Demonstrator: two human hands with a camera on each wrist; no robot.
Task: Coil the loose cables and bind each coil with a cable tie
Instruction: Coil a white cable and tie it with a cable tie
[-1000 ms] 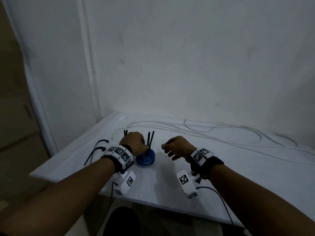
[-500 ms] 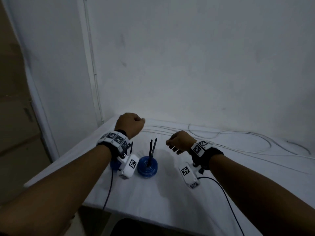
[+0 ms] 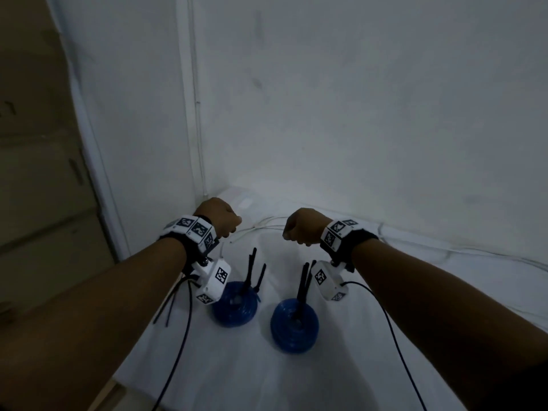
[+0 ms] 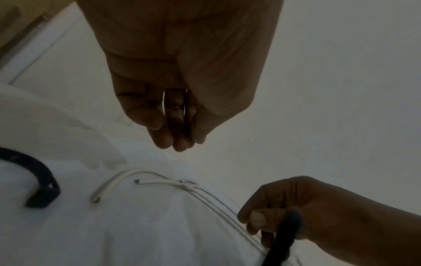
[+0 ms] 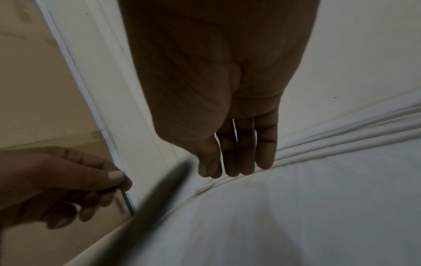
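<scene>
The white-covered table point(image 3: 385, 336) carries the work. Along its far edge the white cables point(image 4: 205, 196) lie loose and uncoiled, their cut ends near the left corner. Nearer the person stand two blue coils, one point(image 3: 234, 307) under the left wrist and one point(image 3: 295, 330) under the right, each with black ties point(image 3: 252, 271) standing up out of its middle; whether those ties are pulled tight cannot be told. Both hands hang above the white cables, apart from each other and not touching them. The left hand point(image 3: 218, 216) is curled, thumb and fingers pinching a thin dark strip point(image 5: 128, 205), which I take for a spare tie. The right hand point(image 3: 302, 226) has its fingers hanging loosely bent with nothing seen in them. Another black tie point(image 4: 43, 180) lies bent on the cloth at the left. I judge the blue coils done or nearly so, and the step in hand to be starting on the white cables. The next move calls for the right hand to drop onto a cable end and begin winding loops, while the left keeps its strip ready. No brand or writing can be read; the wristbands point(image 3: 195, 229) show only black-and-white square markers.
</scene>
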